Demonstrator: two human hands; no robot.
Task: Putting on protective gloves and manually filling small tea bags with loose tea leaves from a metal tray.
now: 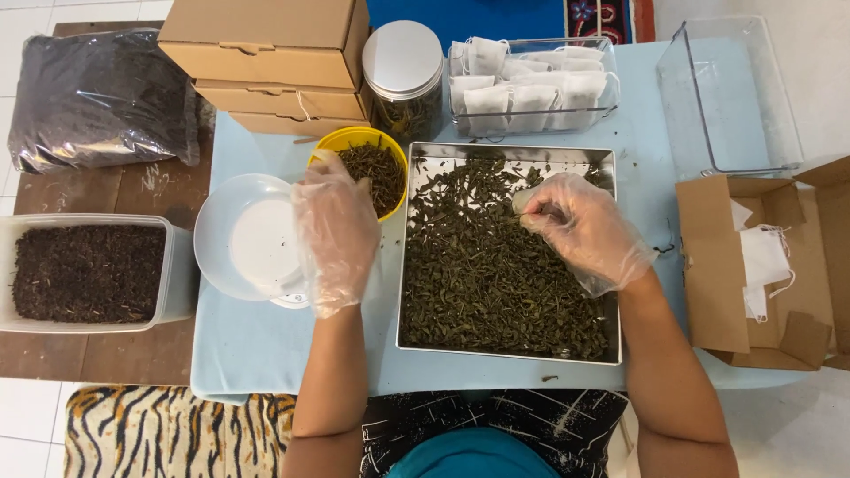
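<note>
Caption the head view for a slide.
Gloved right hand picks at tea leaves in a steel tray; left hand hovers by a yellow bowl.

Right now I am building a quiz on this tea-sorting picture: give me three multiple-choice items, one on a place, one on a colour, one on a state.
1. Where is the right hand?
A. over the steel tray of dried leaves
B. inside the open cardboard box
C. on the lidded glass jar

2. What colour is the bowl of leaves by the left hand?
A. red
B. yellow
C. green

3. What state is the white bowl in?
A. heaped with leaves
B. almost empty
C. upside down

Answers:
1. A, its gloved fingers pinch at the leaves in the steel tray.
2. B, the yellow bowl shows its rim just past the fingertips.
3. B, the white bowl holds only a few dark specks.
</note>
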